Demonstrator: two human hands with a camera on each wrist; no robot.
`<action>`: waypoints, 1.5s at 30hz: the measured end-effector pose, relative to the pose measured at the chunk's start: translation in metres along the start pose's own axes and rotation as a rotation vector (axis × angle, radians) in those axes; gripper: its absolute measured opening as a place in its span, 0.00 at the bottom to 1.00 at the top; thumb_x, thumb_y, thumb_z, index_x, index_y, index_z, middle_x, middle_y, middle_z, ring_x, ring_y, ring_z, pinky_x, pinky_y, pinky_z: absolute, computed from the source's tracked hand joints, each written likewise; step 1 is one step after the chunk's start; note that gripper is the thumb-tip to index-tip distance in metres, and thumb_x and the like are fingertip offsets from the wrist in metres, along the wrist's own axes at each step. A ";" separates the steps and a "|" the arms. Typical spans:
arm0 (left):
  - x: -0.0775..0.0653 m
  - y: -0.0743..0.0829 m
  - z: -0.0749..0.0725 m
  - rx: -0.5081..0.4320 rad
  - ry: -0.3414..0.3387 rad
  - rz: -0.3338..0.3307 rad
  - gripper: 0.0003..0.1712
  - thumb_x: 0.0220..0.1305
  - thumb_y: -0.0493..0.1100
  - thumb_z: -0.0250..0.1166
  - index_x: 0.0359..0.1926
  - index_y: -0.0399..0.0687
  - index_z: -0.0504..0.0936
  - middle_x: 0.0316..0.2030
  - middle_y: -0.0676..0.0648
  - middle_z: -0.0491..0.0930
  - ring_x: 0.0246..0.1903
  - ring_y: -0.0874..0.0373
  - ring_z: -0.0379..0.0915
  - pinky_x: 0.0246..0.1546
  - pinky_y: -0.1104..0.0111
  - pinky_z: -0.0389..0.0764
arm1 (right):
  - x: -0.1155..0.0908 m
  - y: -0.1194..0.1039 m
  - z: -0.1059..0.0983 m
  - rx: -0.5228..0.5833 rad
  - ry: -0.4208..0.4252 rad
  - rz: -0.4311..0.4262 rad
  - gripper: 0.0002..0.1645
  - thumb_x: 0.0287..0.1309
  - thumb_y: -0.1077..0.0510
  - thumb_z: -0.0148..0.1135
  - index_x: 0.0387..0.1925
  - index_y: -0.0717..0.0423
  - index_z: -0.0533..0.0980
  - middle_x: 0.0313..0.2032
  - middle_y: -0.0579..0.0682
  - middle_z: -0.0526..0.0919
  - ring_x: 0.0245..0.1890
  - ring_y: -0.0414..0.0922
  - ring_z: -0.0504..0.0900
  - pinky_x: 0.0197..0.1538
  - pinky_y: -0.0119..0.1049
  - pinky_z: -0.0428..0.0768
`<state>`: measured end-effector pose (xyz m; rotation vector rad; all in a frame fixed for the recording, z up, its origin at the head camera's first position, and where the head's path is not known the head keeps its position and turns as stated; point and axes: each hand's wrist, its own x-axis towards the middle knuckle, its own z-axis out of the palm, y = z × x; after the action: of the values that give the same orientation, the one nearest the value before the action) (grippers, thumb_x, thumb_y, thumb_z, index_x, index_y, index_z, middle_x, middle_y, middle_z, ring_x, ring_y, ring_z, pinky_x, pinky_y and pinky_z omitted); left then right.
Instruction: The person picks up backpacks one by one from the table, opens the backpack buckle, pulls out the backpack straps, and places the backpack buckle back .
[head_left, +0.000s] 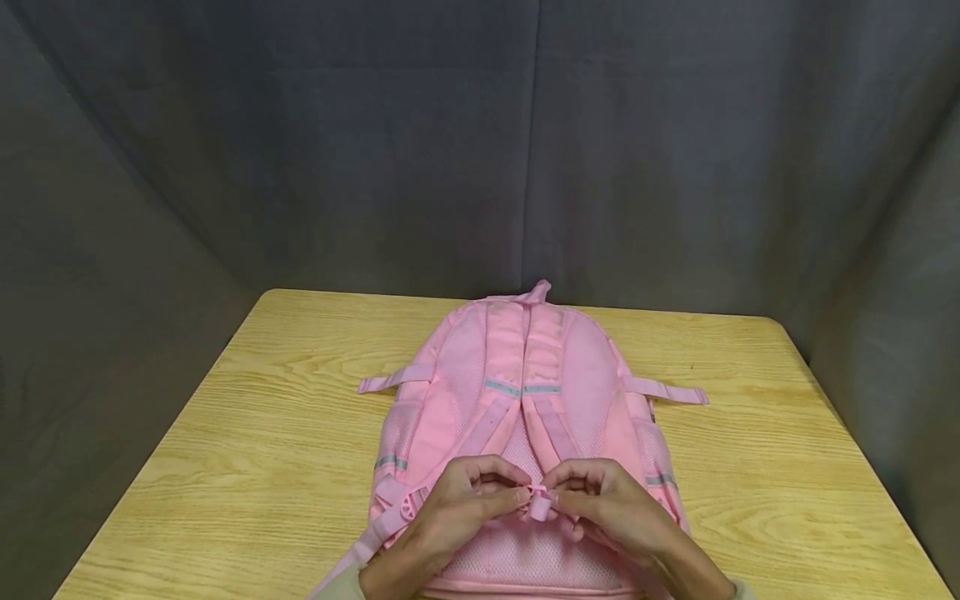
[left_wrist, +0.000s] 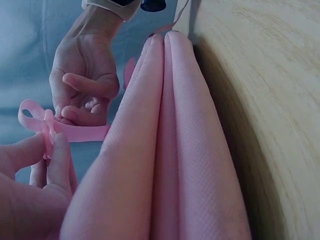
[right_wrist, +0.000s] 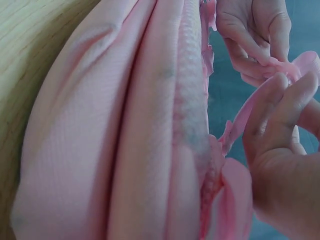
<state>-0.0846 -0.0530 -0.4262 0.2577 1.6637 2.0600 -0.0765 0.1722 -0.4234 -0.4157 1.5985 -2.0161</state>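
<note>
A pink backpack [head_left: 465, 333] lies on the table with its shoulder straps [head_left: 504, 342] facing up. Over its lower back panel, my left hand [head_left: 465, 504] and right hand [head_left: 611, 504] meet at a small pink plastic strap buckle [head_left: 537, 489]. Thumb and fingertips of the left hand [left_wrist: 27, 200] pinch the buckle [left_wrist: 48, 132]. From the other side, the right hand [right_wrist: 285, 145] pinches the webbing close to it. A short loop of pink webbing [left_wrist: 31, 109] sticks out of the buckle. Fingers partly hide how the webbing is threaded.
The wooden table [head_left: 247, 442] extends to both sides of the backpack. Short side straps [head_left: 667, 390] stick out left and right. Another plastic buckle [head_left: 411, 503] lies by the left forearm. A dark grey curtain [head_left: 390, 167] hangs behind and around the table.
</note>
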 end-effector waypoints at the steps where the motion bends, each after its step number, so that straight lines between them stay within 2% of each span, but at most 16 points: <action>1: 0.000 0.000 0.000 0.003 0.000 0.000 0.14 0.61 0.32 0.68 0.45 0.24 0.79 0.35 0.48 0.84 0.34 0.63 0.81 0.37 0.74 0.82 | 0.000 0.000 0.000 0.009 -0.003 0.005 0.07 0.66 0.68 0.57 0.42 0.63 0.78 0.32 0.46 0.85 0.26 0.33 0.77 0.28 0.21 0.76; 10: 0.000 -0.001 0.000 0.012 -0.028 0.016 0.15 0.61 0.32 0.68 0.45 0.24 0.79 0.36 0.49 0.84 0.34 0.63 0.81 0.37 0.74 0.83 | 0.000 0.000 0.001 0.062 -0.026 0.009 0.07 0.66 0.68 0.57 0.41 0.59 0.78 0.33 0.43 0.85 0.34 0.33 0.82 0.34 0.21 0.81; 16: 0.000 0.000 0.000 0.030 -0.041 0.031 0.15 0.61 0.32 0.68 0.45 0.23 0.79 0.35 0.49 0.84 0.34 0.63 0.81 0.37 0.74 0.83 | 0.001 0.000 0.001 0.089 -0.035 0.014 0.07 0.66 0.69 0.56 0.41 0.58 0.78 0.33 0.43 0.84 0.34 0.33 0.82 0.34 0.22 0.81; 28: -0.001 0.002 0.001 0.047 -0.080 0.046 0.16 0.62 0.34 0.69 0.44 0.23 0.79 0.33 0.51 0.85 0.34 0.63 0.81 0.36 0.75 0.81 | -0.003 -0.005 -0.002 0.149 -0.089 0.074 0.07 0.68 0.67 0.55 0.44 0.57 0.76 0.35 0.43 0.83 0.34 0.34 0.82 0.38 0.24 0.82; 39: -0.001 0.003 0.001 0.065 -0.064 0.060 0.15 0.63 0.34 0.67 0.45 0.24 0.79 0.35 0.49 0.84 0.35 0.60 0.82 0.38 0.73 0.83 | -0.001 -0.003 -0.002 0.181 -0.088 0.053 0.08 0.68 0.69 0.54 0.44 0.58 0.76 0.35 0.43 0.84 0.37 0.34 0.82 0.37 0.22 0.82; 45: 0.000 0.002 0.004 0.061 -0.035 0.066 0.15 0.61 0.32 0.68 0.44 0.22 0.78 0.36 0.50 0.84 0.35 0.63 0.82 0.38 0.74 0.83 | -0.001 -0.003 -0.001 0.137 -0.071 0.016 0.08 0.67 0.69 0.56 0.42 0.57 0.78 0.33 0.42 0.83 0.34 0.33 0.82 0.35 0.21 0.81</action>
<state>-0.0834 -0.0495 -0.4235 0.3721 1.7203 2.0426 -0.0767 0.1739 -0.4205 -0.4159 1.4073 -2.0606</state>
